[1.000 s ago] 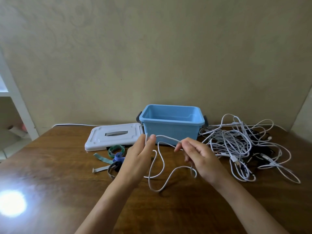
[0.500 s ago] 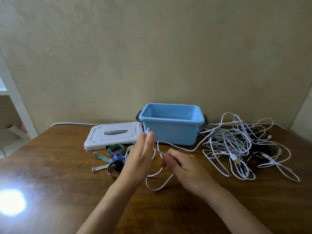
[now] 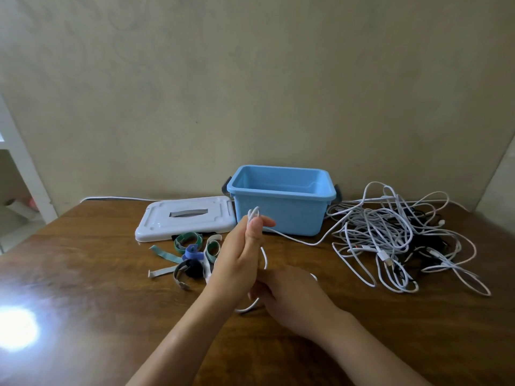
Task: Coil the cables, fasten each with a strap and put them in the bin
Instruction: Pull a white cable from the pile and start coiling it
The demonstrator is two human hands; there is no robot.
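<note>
My left hand point(image 3: 242, 254) stands upright in front of the blue bin point(image 3: 281, 200) and pinches folded loops of a white cable point(image 3: 295, 239) between thumb and fingers; the loop tops stick out above the thumb. My right hand point(image 3: 289, 295) lies low just right of it, fingers curled round the lower part of the same cable. That cable trails right to a tangled pile of white and black cables point(image 3: 395, 240). Several straps point(image 3: 192, 256), green, blue, grey and black, lie left of my left hand.
The bin's white lid point(image 3: 185, 217) lies flat to the left of the bin. The wooden table point(image 3: 83, 288) meets a beige wall behind. A bright glare spot sits at the table's front left. A white shelf frame point(image 3: 19, 160) stands at the far left.
My right hand has dropped down and left, under my left hand, drawing the cable into another loop. My left hand has kept its hold and gathered more loops.
</note>
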